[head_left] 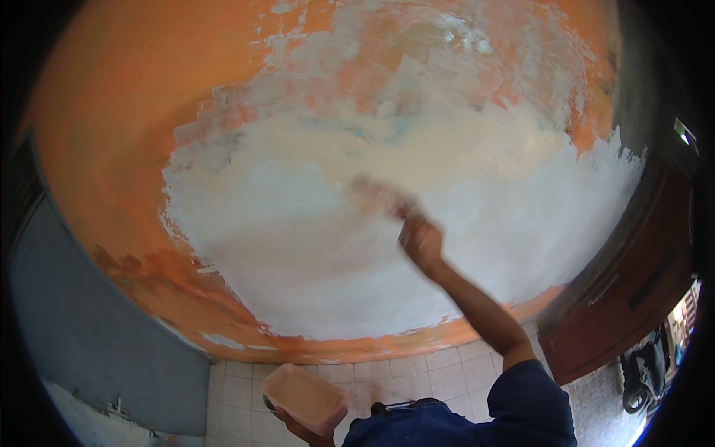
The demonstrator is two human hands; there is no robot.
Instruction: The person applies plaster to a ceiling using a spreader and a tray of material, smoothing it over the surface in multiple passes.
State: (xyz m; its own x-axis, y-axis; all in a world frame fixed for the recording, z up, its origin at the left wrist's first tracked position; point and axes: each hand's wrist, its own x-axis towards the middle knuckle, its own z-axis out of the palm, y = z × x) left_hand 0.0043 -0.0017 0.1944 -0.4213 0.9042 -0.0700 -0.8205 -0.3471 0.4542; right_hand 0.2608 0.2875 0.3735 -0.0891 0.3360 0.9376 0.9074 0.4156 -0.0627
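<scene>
My right hand [421, 242] is raised at arm's length before the wall, closed around a paintbrush [378, 197]. Motion blurs the brush, and its head is close to the pale painted area; I cannot tell whether it touches. Low down on the left, my left hand [292, 426] grips a pinkish tub [305, 395] from its side and underneath, and most of its fingers are hidden. Inside the tub is a beige surface that looks like paint. The orange wall [126, 149] carries a large white and cream patch [298, 261], streaky and thin toward the top.
A grey door or panel [97, 298] stands at the left, with a metal latch [118, 407] below it. At the right is a reddish-brown door [618, 298]. Pale tiles [447, 380] cover the floor along the wall. A motorcycle [644, 372] shows beyond the doorway.
</scene>
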